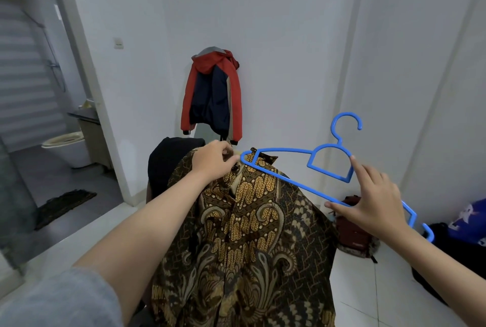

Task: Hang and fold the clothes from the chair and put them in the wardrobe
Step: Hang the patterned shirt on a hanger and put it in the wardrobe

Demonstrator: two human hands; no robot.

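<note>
Head camera looks down on a brown batik shirt (244,234), which hangs in front of the person with its collar uppermost, near the middle of the view. A blue plastic hanger (278,177) slants across the collar: its left tip lies at the collar opening, its hook points up to the right.

At the collar, the left hand (214,161) has its fingers curled and pinches the cloth just beside the hanger's tip. On the other side, the right hand (374,200) holds the hanger with spread fingers: the forefinger reaches up to touch the inner triangle under the hook, the thumb lies under the lower bar, and the other fingers curl round the bar.

Behind the shirt stands a chair draped in black cloth (168,161). Farther back, a red and navy jacket (213,95) hangs on the white wall. A dark red bag (352,229) sits on the tiled floor to the right, and an open doorway at left shows a toilet (67,149).
</note>
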